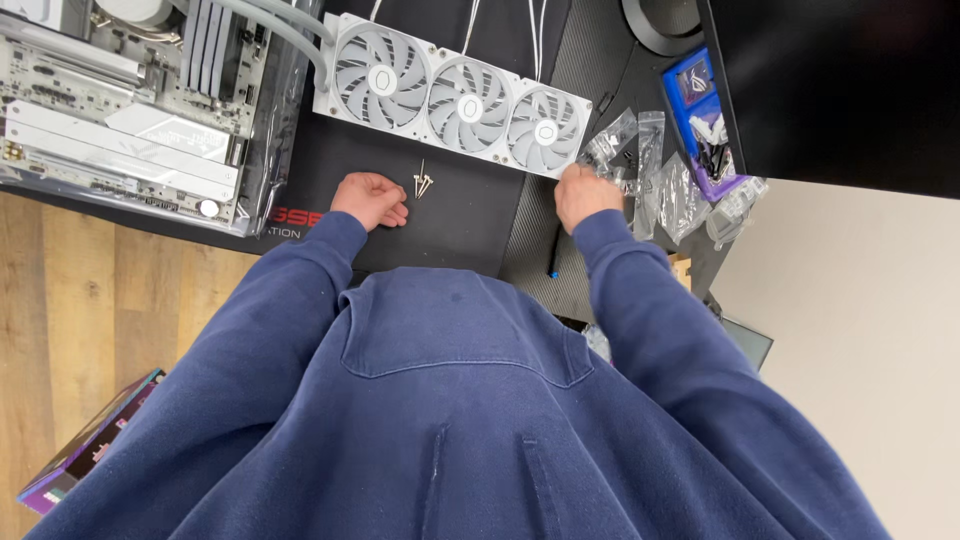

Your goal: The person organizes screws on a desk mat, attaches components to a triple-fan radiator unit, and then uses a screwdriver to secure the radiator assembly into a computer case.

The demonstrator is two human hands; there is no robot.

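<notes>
Clear parts bags beside right hand

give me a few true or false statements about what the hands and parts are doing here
1. The white three-fan radiator lies on the black mat. True.
2. The left hand grips a screwdriver. False: it rests closed on the mat beside a few small metal screws; no tool shows in it.
3. The right hand is at the clear plastic bags. True.
4. The white motherboard sits to the right of the radiator. False: it is to its left.
5. The sleeves are red. False: they are navy blue.
</notes>
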